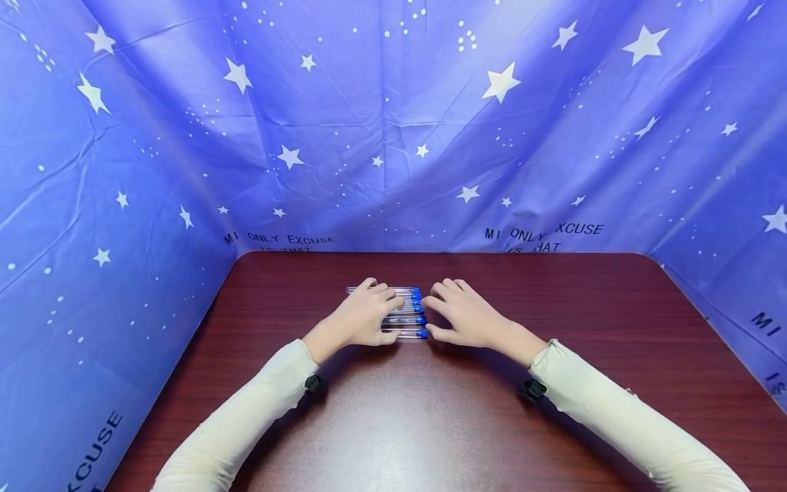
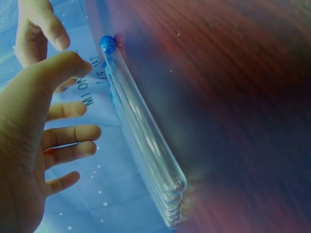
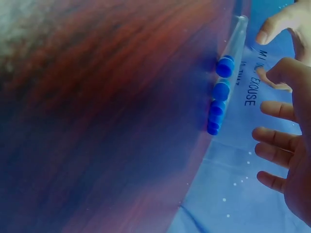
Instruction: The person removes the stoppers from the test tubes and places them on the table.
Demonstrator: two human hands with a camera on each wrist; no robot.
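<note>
Your row of blue-capped test tubes (image 1: 402,311) lies flat on the desk (image 1: 443,410) between your hands, left hand (image 1: 363,316) spread loosely over the closed ends, right hand (image 1: 467,316) relaxed at the caps, neither gripping, beyond them star-print cloth (image 1: 393,123) reading "ONLY EXCUSE".

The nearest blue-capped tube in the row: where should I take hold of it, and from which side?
Probably pinch the nearest tube at its clear middle, coming from above and the near side. It lies flat on the table, its far side flanked by its neighbours; the right hand sits by the blue caps.
</note>
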